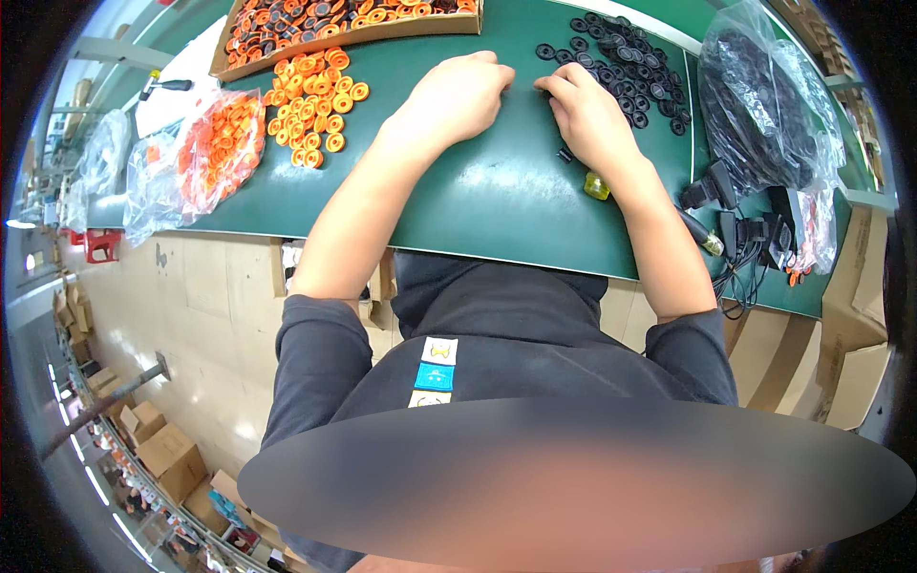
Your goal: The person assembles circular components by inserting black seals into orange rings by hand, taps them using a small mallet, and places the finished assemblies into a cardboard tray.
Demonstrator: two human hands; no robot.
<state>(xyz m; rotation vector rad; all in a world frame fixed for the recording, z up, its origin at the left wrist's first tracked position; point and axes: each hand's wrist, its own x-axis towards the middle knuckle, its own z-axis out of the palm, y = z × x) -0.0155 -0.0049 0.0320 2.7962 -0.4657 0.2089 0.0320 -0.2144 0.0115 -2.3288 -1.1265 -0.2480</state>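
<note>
Over the far middle of the green table (506, 210) my left hand (465, 94) is closed, its fingers curled; whatever they hold is hidden. Across a small gap, my right hand (589, 113) is closed too, thumb and fingers pinched, with a bit of a small dark part showing at the tips. Just beyond and right of it lies a pile of black round parts (635, 67). Orange round parts (310, 100) are heaped left of my left hand. A translucent yellow piece (596, 186) lies beside my right wrist, with a small black object (565, 155) near it.
A cardboard tray (353, 38) of orange and black assembled parts stands at the far left. Bags of orange parts (222, 143) and black parts (759, 110) flank the work area. Black cables and adapters (750, 234) crowd the right edge. Cardboard boxes (167, 454) stand on the floor.
</note>
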